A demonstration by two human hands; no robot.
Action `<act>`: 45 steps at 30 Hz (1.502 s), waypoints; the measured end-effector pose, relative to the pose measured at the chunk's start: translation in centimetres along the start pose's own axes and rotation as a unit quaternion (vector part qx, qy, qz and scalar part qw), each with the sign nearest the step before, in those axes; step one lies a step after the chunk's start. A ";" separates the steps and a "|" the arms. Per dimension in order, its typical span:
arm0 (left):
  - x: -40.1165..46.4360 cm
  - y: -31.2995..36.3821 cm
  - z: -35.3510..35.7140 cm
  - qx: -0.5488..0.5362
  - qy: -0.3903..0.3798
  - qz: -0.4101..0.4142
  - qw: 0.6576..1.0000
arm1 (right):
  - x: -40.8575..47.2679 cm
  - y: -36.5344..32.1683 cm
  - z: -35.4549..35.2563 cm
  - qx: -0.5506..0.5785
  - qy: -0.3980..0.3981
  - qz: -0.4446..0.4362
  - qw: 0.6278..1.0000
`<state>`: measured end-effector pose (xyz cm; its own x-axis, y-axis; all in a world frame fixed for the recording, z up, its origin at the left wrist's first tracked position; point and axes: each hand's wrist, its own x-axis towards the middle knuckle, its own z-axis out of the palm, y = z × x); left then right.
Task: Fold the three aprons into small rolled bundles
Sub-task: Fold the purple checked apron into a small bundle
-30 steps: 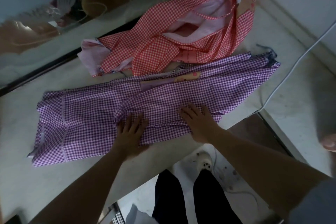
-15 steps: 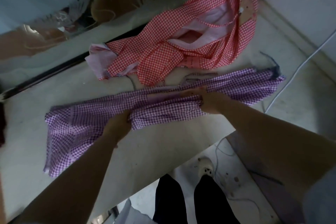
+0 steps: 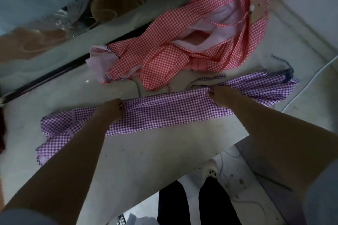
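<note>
A purple checked apron [image 3: 164, 113] lies across the pale table [image 3: 150, 159] as a long narrow folded strip. My left hand [image 3: 110, 110] grips its folded edge left of the middle, fingers curled into the cloth. My right hand [image 3: 222, 97] grips the same edge further right. The strip's left end [image 3: 54, 129] spreads wider and looser. Behind it a red checked apron [image 3: 192, 47] with pale pink lining lies crumpled in a heap. A third apron is not visible.
A white cable [image 3: 311, 82] runs over the table's right side. A dark rail [image 3: 54, 76] and a reflective panel line the table's far side. The table's near edge runs diagonally, with my legs and a white shoe [image 3: 210, 171] on the floor below.
Both hands went from pressing flat on the wide purple apron to gripping its near edge and carrying it away from me. The apron is now a narrow strip.
</note>
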<state>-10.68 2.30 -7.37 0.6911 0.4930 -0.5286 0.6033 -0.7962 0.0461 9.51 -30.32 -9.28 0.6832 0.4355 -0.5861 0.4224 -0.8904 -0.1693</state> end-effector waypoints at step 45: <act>-2.9 -13.7 7.7 -0.134 0.176 -0.167 0.961 | -2.4 -13.4 9.7 -0.101 0.143 -0.064 0.982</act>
<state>-24.07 9.09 -12.97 0.5040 0.8313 -0.2342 0.8633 -0.4769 0.1650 -3.58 -20.73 -13.33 0.7439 0.5873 -0.3189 0.6060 -0.7940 -0.0488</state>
